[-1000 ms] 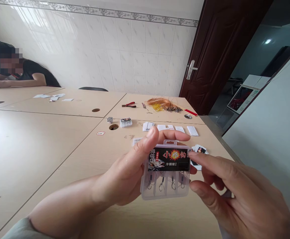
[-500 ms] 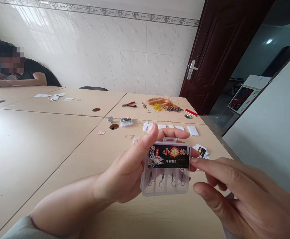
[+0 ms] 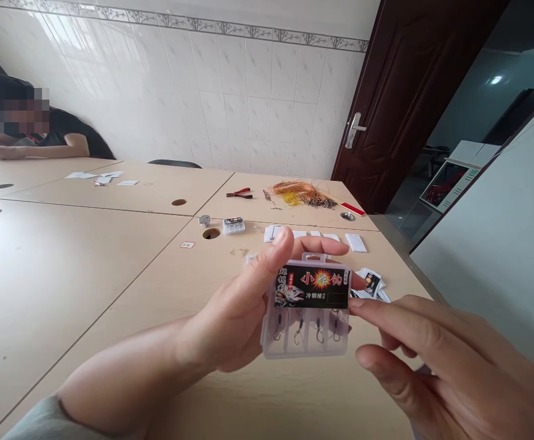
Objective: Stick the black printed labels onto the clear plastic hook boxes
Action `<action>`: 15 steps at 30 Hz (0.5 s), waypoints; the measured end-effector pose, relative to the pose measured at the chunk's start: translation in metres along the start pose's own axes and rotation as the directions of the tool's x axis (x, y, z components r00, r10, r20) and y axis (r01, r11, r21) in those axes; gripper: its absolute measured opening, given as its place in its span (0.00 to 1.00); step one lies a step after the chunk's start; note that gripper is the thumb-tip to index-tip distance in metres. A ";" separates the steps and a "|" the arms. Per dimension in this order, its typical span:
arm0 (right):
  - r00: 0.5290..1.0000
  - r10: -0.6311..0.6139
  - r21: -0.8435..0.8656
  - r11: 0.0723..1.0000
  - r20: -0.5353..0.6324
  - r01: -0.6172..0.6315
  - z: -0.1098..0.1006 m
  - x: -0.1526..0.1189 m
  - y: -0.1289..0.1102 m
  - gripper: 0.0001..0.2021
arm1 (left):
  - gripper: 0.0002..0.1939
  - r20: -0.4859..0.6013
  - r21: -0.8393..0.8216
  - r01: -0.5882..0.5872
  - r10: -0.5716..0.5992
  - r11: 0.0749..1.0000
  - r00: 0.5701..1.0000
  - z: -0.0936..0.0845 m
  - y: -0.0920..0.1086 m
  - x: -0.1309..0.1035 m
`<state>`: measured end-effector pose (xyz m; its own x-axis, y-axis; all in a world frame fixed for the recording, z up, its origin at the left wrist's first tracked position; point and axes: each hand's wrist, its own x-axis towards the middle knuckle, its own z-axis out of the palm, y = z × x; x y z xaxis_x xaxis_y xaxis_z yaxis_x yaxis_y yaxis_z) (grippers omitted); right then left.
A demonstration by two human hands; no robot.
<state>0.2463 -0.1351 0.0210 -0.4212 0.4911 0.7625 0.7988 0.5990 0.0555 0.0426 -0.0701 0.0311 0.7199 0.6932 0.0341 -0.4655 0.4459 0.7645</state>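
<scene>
A clear plastic box (image 3: 307, 336) with a black printed label and several dark hooks in its compartments is held upright above the table. My left hand (image 3: 244, 299) grips it from behind and the left side, thumb at the upper left edge. The fingers behind the box are partly hidden. At the box's right edge, the index fingertip of my right hand (image 3: 441, 354) touches the side, while the thumb is apart below it and nothing shows between them. Behind my left hand, white cards (image 3: 355, 242) lie in a row, and black-and-white labels (image 3: 373, 284) lie in a pile.
On the table (image 3: 88, 256) are pliers (image 3: 239, 193), a bundle of copper-coloured wire (image 3: 294, 188), a second clear box (image 3: 234, 226), a small metallic item (image 3: 204, 220) and a cable hole (image 3: 211, 234). A person (image 3: 72, 131) sits at the far left.
The view has shifted very slightly. The box stays in my left hand, and my right index fingertip has moved slightly down along its right edge.
</scene>
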 end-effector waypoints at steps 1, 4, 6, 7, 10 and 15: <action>1.000 -0.013 0.010 1.000 0.016 0.013 0.000 -0.002 0.000 0.11 | 0.20 0.003 -0.010 -0.004 0.004 1.000 1.000 0.000 0.000 0.000; 0.999 -0.008 0.015 1.000 0.047 0.007 0.001 -0.007 0.001 0.09 | 0.22 0.015 -0.042 -0.015 0.016 0.999 1.000 -0.001 -0.002 0.000; 0.998 0.030 -0.008 1.000 0.046 -0.029 0.001 -0.007 0.001 0.10 | 0.23 0.014 -0.056 -0.017 0.018 0.998 1.000 -0.002 -0.004 0.001; 0.998 0.035 -0.008 0.999 0.052 -0.035 0.002 -0.006 0.000 0.10 | 0.23 0.016 -0.057 -0.016 0.017 0.998 1.000 -0.002 -0.004 0.001; 0.999 -0.013 0.033 0.999 0.044 0.012 0.005 -0.002 -0.001 0.11 | 0.23 0.008 -0.043 -0.004 0.004 0.999 1.000 -0.003 -0.006 0.002; 0.999 -0.037 0.067 0.997 0.036 0.034 0.010 0.005 -0.002 0.13 | 0.26 0.005 -0.018 0.005 -0.005 1.000 1.000 -0.004 -0.008 0.002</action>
<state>0.2388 -0.1276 0.0183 -0.4657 0.4911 0.7362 0.7530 0.6569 0.0381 0.0455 -0.0696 0.0227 0.7247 0.6882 0.0338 -0.4711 0.4591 0.7532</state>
